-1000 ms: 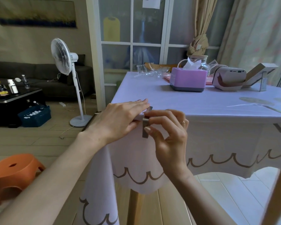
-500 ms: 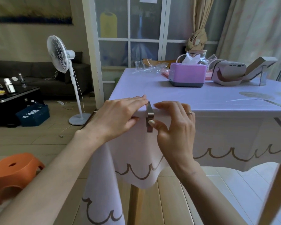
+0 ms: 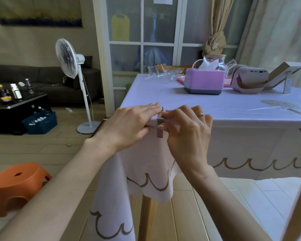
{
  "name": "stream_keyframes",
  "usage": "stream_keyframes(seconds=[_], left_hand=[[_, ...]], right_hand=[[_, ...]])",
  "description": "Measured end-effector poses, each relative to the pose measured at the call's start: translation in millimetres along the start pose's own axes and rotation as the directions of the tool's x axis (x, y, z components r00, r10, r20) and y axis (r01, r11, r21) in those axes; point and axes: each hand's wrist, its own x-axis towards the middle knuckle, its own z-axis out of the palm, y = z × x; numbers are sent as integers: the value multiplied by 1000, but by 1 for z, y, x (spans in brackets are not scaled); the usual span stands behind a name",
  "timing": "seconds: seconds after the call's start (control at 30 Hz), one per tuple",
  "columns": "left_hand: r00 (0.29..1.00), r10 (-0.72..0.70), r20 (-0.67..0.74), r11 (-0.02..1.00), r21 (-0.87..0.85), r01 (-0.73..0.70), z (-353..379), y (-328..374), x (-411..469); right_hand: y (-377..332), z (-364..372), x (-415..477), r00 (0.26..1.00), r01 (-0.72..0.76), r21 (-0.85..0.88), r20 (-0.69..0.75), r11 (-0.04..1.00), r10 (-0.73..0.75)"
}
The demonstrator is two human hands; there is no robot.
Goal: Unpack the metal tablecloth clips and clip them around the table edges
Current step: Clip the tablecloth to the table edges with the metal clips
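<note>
Metal tablecloth clip (image 3: 159,131) now straddles the near edge of the tabletop (image 3: 233,108), close to its left corner, over the pale lilac tablecloth (image 3: 146,162); a second ago it was held just short of that edge; right hand (image 3: 186,134) closes its grip on the clip, fingers curled over the top, thumb against the hanging front strip; left hand (image 3: 129,126) lies with straight fingers pressed flat on the cloth just beside it, as before.
</note>
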Motion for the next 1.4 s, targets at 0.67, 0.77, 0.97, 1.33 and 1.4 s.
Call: stream_keyframes(seconds=[0.67,0.77,0.97,1.33,1.4], left_hand=[[969,-216,117,962,-144,231,-7,11,5],[976,-205,74,971,-107,212,-4,9,5],[982,-185,22,977,-102,187,-2,9,5],[989,-146,-21,986,-82,144,2,8,3],[994,-102,-40,993,-58,100,3,5,4]], right_hand=[[24,-11,7,989,78,204,110,976,-102],[27,-13,8,981,117,197,129,973,-144],[21,-11,1,986,72,236,130,969,-105],[21,-10,1,987,45,226,142,973,-78],[21,-11,1,985,56,221,145,974,-89]])
